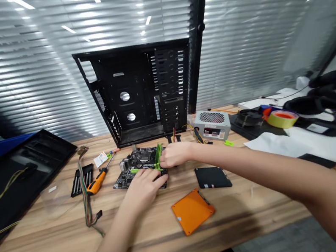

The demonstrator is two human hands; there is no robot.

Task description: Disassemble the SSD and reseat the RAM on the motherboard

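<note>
A black motherboard (139,157) with lime-green slots (159,155) lies flat on the wooden table. My left hand (145,185) rests on its near edge, palm down, with the fingers stretched and the thumb pointing right. At the right end of the board, beside the green slots, is my right hand (176,153). Its fingers are bent and drawn together against the slots; whatever sits between the fingertips is hidden. Close to my hands lie an orange drive (193,211) and a black drive (213,177).
Behind the board stands an open black computer case (136,92), with a power supply (212,123) to its right. At left are an orange screwdriver (98,181), ribbon cables (85,195), a bit set (82,180) and a black side panel (25,180). Tape (282,118) lies at right.
</note>
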